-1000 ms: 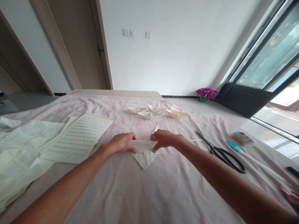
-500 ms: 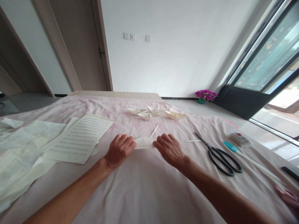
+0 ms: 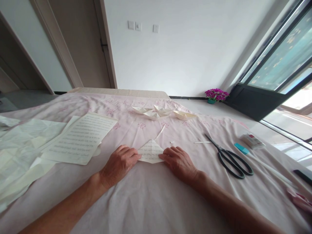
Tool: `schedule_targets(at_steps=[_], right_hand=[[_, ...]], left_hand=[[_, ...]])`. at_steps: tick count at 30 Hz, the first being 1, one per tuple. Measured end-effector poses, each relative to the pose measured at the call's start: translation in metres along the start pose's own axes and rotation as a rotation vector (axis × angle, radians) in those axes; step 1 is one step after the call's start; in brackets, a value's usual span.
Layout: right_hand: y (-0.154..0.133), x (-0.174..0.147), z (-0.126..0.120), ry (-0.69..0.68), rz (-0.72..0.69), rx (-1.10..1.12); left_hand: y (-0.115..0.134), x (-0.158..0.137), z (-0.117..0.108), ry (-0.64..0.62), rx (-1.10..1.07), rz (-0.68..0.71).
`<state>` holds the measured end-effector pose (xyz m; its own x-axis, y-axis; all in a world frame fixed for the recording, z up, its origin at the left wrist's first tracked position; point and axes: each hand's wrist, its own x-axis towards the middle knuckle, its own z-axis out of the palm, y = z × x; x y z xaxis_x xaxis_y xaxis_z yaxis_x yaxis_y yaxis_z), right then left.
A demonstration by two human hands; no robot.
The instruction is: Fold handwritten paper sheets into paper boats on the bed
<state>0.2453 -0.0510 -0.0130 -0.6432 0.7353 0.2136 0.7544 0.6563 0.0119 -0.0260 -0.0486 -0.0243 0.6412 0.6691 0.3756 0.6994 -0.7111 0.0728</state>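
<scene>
Between my hands lies a small folded paper (image 3: pixel 151 152) with lines of writing, its peak pointing away from me and its sides sloping down. My left hand (image 3: pixel 121 164) pinches its left corner, fingers curled together. At the right corner my right hand (image 3: pixel 179 162) grips it the same way. Just beyond the peak is a thin paper strip (image 3: pixel 161 131). Farther back stand several folded paper boats, among them a front one (image 3: pixel 156 115) and a separate one (image 3: pixel 184 115) to the right.
Written sheets (image 3: pixel 80 138) and crumpled thin paper (image 3: pixel 21 152) cover the left side. Black-handled scissors (image 3: pixel 231 159) lie at right, near a white paper strip (image 3: pixel 202 142), a blue-ended white tool (image 3: pixel 241 148) and a small packet (image 3: pixel 252 140). The pink cloth (image 3: pixel 136 198) is wrinkled.
The paper between my hands was a narrow, flattened strip and now shows as a peaked, triangular shape. My hands have come slightly nearer to me. The view has tilted down a little.
</scene>
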Motion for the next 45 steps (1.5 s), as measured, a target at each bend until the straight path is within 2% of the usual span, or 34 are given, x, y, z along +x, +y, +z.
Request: schedule_targets(at_steps=[4, 10, 19, 29, 45], right_hand=[[-0.003, -0.005, -0.003, 0.015, 0.123, 0.136], [0.000, -0.004, 0.001, 0.040, 0.308, 0.251], [0.008, 0.004, 0.002, -0.040, 0.406, 0.286], [0.029, 0.007, -0.005, -0.156, 0.456, 0.553], [0.019, 0.010, -0.004, -0.145, 0.544, 0.371]], left_hand=[[-0.007, -0.003, 0.007, 0.048, -0.158, -0.068], [-0.015, 0.000, 0.008, 0.055, -0.335, -0.255], [-0.023, 0.007, 0.009, 0.024, -0.333, -0.342], [-0.027, 0.009, 0.007, -0.011, -0.255, -0.362], [-0.032, 0.013, -0.002, -0.088, -0.212, -0.409]])
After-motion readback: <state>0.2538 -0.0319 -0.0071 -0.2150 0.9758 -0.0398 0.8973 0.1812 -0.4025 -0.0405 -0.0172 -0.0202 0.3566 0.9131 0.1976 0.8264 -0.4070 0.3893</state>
